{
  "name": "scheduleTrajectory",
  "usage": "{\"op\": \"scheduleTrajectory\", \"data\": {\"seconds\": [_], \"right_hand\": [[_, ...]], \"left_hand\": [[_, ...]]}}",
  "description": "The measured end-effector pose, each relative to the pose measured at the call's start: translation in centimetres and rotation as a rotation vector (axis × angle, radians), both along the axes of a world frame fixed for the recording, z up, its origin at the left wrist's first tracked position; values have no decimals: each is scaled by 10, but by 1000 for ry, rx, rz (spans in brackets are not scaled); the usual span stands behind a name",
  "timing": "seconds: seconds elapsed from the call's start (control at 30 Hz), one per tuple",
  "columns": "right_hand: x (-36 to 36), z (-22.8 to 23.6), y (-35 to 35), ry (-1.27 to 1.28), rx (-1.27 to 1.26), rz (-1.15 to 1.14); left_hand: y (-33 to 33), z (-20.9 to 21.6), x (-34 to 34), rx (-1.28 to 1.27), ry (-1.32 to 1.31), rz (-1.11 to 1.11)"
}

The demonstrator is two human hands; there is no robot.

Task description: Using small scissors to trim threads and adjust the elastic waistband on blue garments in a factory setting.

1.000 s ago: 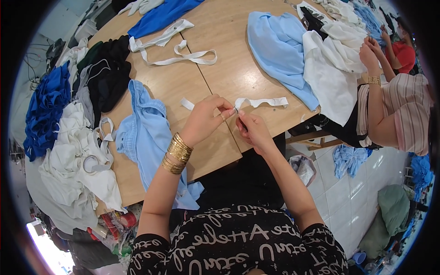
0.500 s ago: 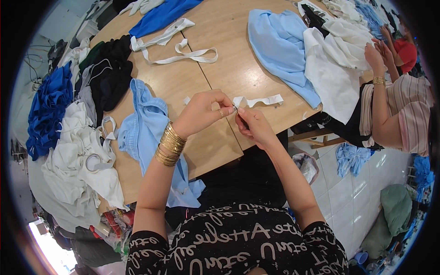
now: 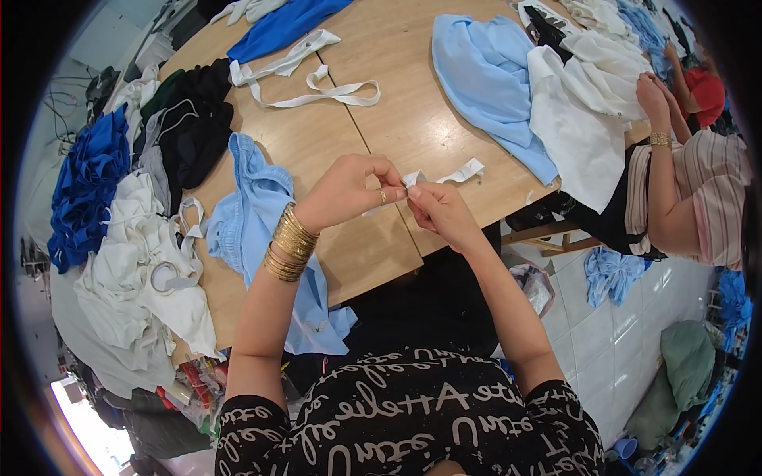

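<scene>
Just beyond the touching fingertips (image 3: 417, 193) of the bare left hand (image 3: 351, 193) and right hand (image 3: 449, 214) — pinched closed on what looks like its near part — a narrow white fabric strip (image 3: 467, 170) curls rightward, liable to twist or slip if either pinch loosened.

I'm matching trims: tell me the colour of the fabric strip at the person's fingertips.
The fabric strip is white, shown best in the head view.

Black garments (image 3: 202, 147) are piled toward ten o'clock; ruffled royal-blue fabric (image 3: 91, 186) is heaped toward nine. On the tiled floor (image 3: 607, 337), light-blue cloth (image 3: 609, 274) is bunched at three, a green sack (image 3: 689, 349) slumped toward four.
</scene>
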State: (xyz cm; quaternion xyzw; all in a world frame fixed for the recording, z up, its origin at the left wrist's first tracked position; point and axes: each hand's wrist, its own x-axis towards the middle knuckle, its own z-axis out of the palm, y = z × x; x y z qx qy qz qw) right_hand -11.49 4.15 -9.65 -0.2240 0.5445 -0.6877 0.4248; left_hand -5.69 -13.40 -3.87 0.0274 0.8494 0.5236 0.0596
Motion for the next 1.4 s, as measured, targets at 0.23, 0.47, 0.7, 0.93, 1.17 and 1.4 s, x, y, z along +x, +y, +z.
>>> {"op": "scheduleTrajectory", "data": {"seconds": [0.23, 0.47, 0.7, 0.93, 1.17, 1.4], "right_hand": [[-3, 0, 3, -74, 49, 140], [-3, -8, -3, -126, 93, 114], [2, -10, -8, -149, 84, 156], [0, -3, -17, -115, 151, 150], [0, -3, -19, -53, 244, 194], [-3, -7, -18, -140, 207, 294]], "left_hand": [[-1, -1, 9, 48, -25, 0], [-8, -19, 16, 317, -115, 23], [-17, -22, 24, 454, -157, 1], [-24, -33, 28, 457, -196, 76], [-21, -40, 33, 540, -183, 131], [-26, -34, 32, 534, -197, 45]]}}
